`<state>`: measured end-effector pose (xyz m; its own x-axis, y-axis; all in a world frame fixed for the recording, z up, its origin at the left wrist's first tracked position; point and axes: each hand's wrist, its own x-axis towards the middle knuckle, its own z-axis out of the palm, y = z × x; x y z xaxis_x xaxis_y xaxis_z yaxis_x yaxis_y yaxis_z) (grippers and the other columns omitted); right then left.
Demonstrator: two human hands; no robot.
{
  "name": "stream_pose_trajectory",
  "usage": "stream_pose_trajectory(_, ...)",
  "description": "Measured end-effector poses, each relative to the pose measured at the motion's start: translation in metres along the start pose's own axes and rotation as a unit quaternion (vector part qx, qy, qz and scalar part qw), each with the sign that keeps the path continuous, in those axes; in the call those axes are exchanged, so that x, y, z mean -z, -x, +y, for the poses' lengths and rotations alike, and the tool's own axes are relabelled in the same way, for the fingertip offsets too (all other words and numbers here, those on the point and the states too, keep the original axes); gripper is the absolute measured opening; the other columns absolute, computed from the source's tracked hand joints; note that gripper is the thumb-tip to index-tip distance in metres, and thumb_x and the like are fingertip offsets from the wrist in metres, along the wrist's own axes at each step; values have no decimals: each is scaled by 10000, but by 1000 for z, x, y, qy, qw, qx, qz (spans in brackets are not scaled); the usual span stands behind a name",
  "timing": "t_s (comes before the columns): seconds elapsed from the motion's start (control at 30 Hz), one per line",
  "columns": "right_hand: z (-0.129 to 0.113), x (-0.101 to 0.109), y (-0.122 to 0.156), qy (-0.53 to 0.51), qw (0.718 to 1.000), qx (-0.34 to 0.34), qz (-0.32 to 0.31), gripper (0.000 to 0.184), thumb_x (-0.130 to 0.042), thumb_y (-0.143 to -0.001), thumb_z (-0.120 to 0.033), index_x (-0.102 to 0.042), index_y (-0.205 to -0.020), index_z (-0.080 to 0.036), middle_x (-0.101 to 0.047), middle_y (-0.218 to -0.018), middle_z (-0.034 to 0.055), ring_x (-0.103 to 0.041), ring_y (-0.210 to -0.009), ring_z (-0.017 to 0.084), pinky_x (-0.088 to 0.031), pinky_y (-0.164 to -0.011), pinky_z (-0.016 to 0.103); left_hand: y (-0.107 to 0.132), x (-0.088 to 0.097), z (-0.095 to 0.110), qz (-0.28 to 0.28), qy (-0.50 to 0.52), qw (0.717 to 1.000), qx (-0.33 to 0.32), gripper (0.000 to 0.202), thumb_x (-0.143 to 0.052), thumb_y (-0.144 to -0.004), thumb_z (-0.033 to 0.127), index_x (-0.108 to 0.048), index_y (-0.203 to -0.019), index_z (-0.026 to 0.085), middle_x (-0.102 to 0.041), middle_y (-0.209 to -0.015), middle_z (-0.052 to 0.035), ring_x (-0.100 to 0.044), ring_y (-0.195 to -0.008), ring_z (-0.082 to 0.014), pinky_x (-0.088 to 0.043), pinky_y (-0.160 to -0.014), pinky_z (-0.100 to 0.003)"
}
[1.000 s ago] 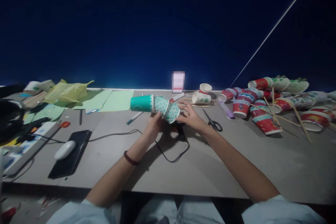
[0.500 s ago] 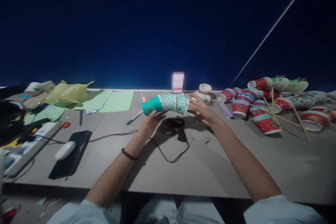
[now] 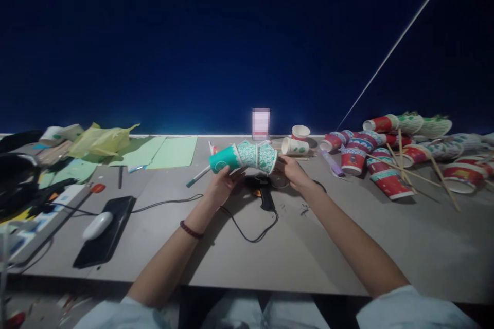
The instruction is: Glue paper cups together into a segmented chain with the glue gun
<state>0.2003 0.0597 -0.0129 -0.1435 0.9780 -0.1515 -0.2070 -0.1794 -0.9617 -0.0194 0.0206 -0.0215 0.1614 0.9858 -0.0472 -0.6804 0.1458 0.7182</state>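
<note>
A chain of teal paper cups (image 3: 244, 157) nested into one another lies sideways in the air above the grey table (image 3: 386, 252). My left hand (image 3: 223, 185) grips it from below at the plain teal end. At the patterned right end my right hand (image 3: 293, 172) has its fingers closed on the rim. Under the cups lies a black glue gun (image 3: 264, 193) with its black cord (image 3: 247, 229) looping toward me.
Red and patterned cups with wooden sticks (image 3: 389, 164) are heaped at the right. Two white cups (image 3: 296, 140) stand behind. Scissors (image 3: 319, 184) peek out by my right wrist. Green paper sheets (image 3: 162, 151), a marker (image 3: 197, 177), a phone (image 3: 104, 229) with a white mouse lie left.
The cup chain was lifted and tilted, its teal end swinging down to the left. My right hand moved from flat by the table up to the right end of the chain.
</note>
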Motion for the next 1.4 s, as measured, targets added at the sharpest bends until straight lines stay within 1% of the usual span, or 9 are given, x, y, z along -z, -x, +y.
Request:
stream_pose_trajectory(0.2, 3, 2, -3, 4, 999, 25, 19, 314, -806, -574, -334, -692, -836, -204, -723, -730, -20, -684, -714, 198, -566, -649, 298, 1, -1, -3, -2, -1, 1000, 6, 378, -750, -699, 323, -658, -1056, 238, -716, -1080, -16, -644, -1065, -277, -412, -1040, -470)
stream_pose_trajectory(0.33, 4, 2, -1, 22, 998, 49, 13, 339, -815, -543, -345, -706, -832, -205, -725, -732, -8, -688, -748, 221, -553, -664, 313, 0, 0, -4, 1, -16, 1000, 0, 399, -738, -709, 357, -646, -1080, 244, -700, -1102, -40, -631, -1085, -284, -405, -1038, -473)
stream_pose_trajectory(0.47, 3, 3, -1, 34, 997, 62, 22, 356, -810, -524, -367, -712, -816, -188, -714, -696, 7, -678, -708, 216, -536, -623, 305, -1, 1, -4, 7, -22, 1000, -8, 423, -748, -691, 376, -636, -1074, 235, -694, -1097, -56, -629, -1081, -290, -410, -1022, -470)
stream_pose_trajectory(0.6, 3, 5, -2, 38, 997, 62, 35, 332, -806, -519, -371, -710, -778, -187, -704, -670, 6, -665, -674, 214, -526, -592, 305, -1, 1, -1, 6, -22, 1000, -9, 479, -760, -670, 447, -626, -1077, 231, -694, -1103, -52, -632, -1076, -292, -401, -1023, -475)
stream_pose_trajectory(0.7, 2, 8, -3, 36, 997, 61, 37, 321, -812, -513, -364, -701, -749, -177, -699, -671, 2, -657, -658, 201, -529, -603, 305, -1, 1, 3, 9, -12, 1000, -4, 473, -729, -689, 484, -627, -1073, 227, -697, -1096, -46, -632, -1078, -281, -400, -1024, -464)
stream_pose_trajectory(0.83, 3, 11, -6, 26, 998, 54, 37, 329, -826, -507, -372, -684, -720, -165, -691, -661, -1, -640, -620, 167, -531, -611, 287, 0, 2, 9, 20, 3, 1000, 3, 455, -655, -730, 520, -636, -1055, 203, -697, -1081, -64, -635, -1058, -280, -424, -1001, -455)
stream_pose_trajectory(1.0, 5, 14, -10, 17, 998, 43, 31, 347, -836, -508, -390, -678, -729, -174, -692, -662, 8, -644, -614, 170, -539, -590, 287, -1, 0, 13, 30, -9, 1000, 2, 422, -626, -754, 487, -635, -1062, 199, -703, -1026, -59, -650, -1007, -255, -455, -971, -436)
stream_pose_trajectory(1.17, 4, 15, -10, 13, 999, 36, 20, 300, -834, -536, -360, -658, -700, -181, -684, -658, 7, -639, -597, 157, -544, -600, 283, -1, 0, 13, 34, -2, 999, -1, 418, -643, -746, 490, -643, -1045, 198, -703, -1022, -62, -656, -982, -251, -464, -969, -430)
stream_pose_trajectory(1.4, 3, 15, -11, 2, 999, 30, 21, 350, -863, -473, -374, -654, -673, -178, -691, -672, -3, -610, -558, 132, -537, -590, 272, 0, 1, 13, 34, 3, 999, -3, 440, -641, -750, 475, -631, -1087, 193, -692, -1054, -74, -645, -1011, -252, -450, -993, -444)
